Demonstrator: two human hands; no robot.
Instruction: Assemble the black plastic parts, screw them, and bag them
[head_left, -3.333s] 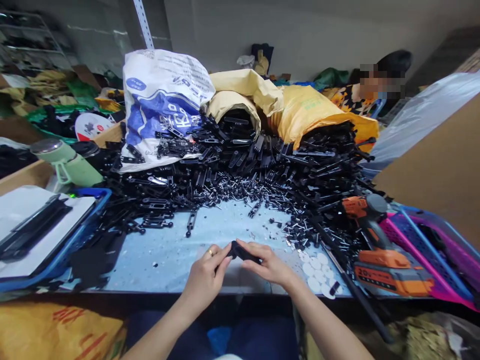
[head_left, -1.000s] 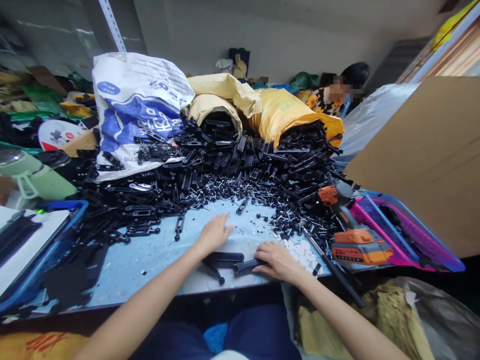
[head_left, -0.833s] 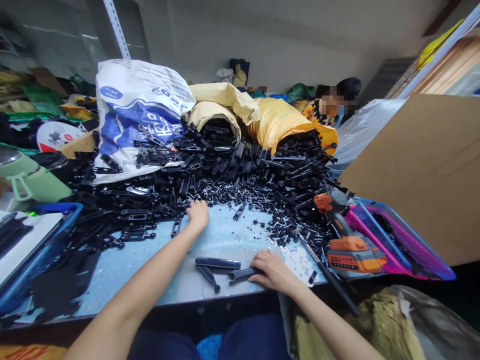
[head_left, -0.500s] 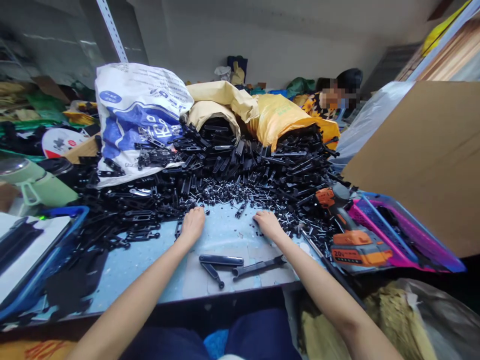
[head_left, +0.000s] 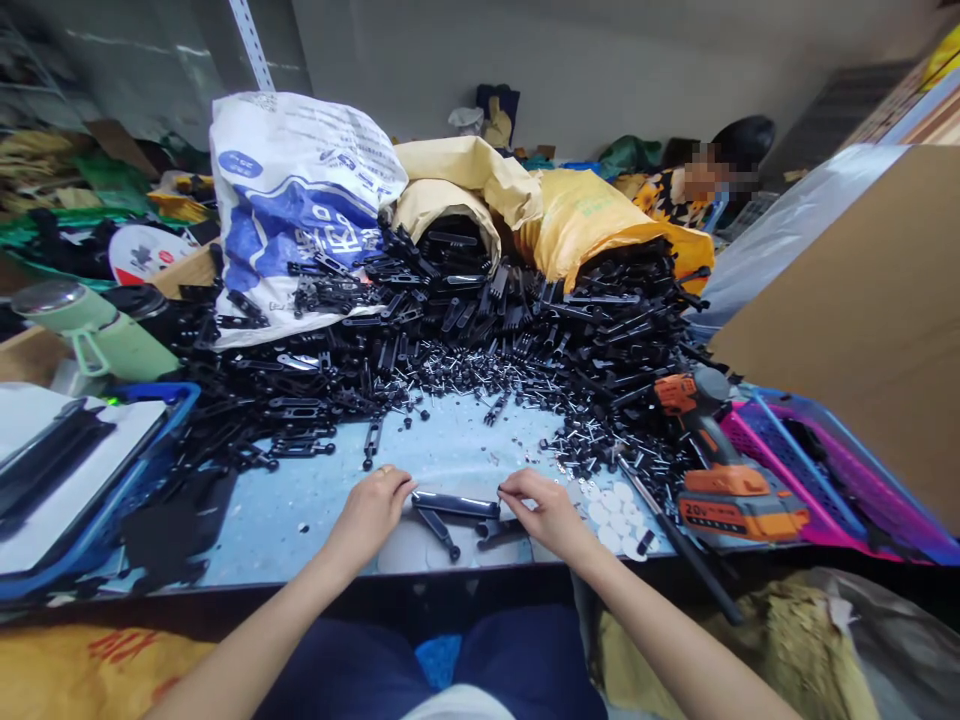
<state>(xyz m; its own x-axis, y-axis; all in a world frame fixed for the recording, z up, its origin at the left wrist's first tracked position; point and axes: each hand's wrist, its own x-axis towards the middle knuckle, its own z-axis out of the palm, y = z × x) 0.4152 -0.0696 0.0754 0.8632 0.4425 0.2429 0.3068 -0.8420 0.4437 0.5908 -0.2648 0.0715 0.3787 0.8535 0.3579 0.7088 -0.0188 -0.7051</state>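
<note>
My left hand point(head_left: 373, 512) is closed in a pinch at the left end of a long black plastic arm piece point(head_left: 456, 505). What its fingertips hold, if anything, is too small to make out. At the piece's other end, my right hand point(head_left: 546, 512) pinches a small dark-headed screw point(head_left: 500, 494) between thumb and forefinger. The long piece lies near the table's front edge, joined to or resting over a shorter black link point(head_left: 438, 532) that angles down. Another black arm piece point(head_left: 501, 533) lies beside them, partly covered by my right hand.
Loose screws point(head_left: 465, 372) and heaped black plastic parts point(head_left: 300, 385) ring the blue tabletop point(head_left: 450, 440). An orange cordless drill point(head_left: 712, 470) and white discs point(head_left: 616, 510) are at right. Spilling sacks point(head_left: 307, 210) stand behind. A blue basket point(head_left: 176, 400) sits left; another person point(head_left: 679, 190) is beyond.
Both hands have drawn back from the screws and parts to the black arm piece near the front edge. The right hand now pinches a small screw. The view has shifted slightly.
</note>
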